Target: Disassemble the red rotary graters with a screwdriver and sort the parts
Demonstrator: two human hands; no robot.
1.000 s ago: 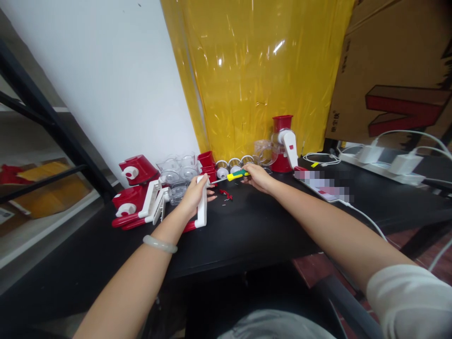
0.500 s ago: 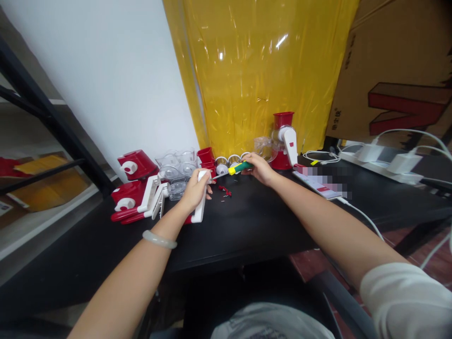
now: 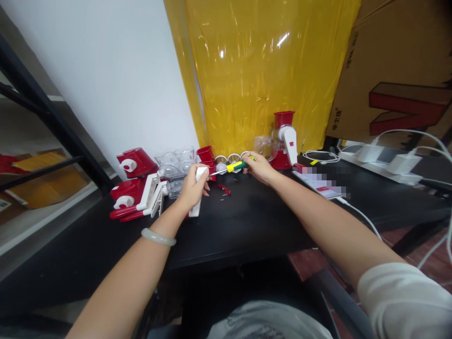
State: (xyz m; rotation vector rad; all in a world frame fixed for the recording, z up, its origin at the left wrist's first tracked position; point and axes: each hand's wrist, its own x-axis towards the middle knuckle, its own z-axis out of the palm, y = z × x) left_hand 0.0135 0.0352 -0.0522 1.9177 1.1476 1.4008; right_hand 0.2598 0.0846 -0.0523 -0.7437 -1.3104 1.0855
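Note:
My left hand [image 3: 190,189] is closed around a white crank handle [image 3: 197,198] with a red end, held upright on the black table [image 3: 268,221]. My right hand [image 3: 258,167] grips a yellow and green screwdriver [image 3: 236,165], whose metal tip points left and meets the top of the white handle. Small red bits and screws [image 3: 224,190] lie on the table between my hands.
Red and white grater bodies [image 3: 132,188], clear cups [image 3: 176,165] and metal drums [image 3: 228,160] sit at the back left. An assembled red grater [image 3: 284,141] stands by the yellow sheet. A phone [image 3: 323,184], cables and chargers [image 3: 388,162] lie at the right.
My left hand lifted the white handle a little and turned it more upright. My right hand brought the screwdriver's tip up to the handle's top.

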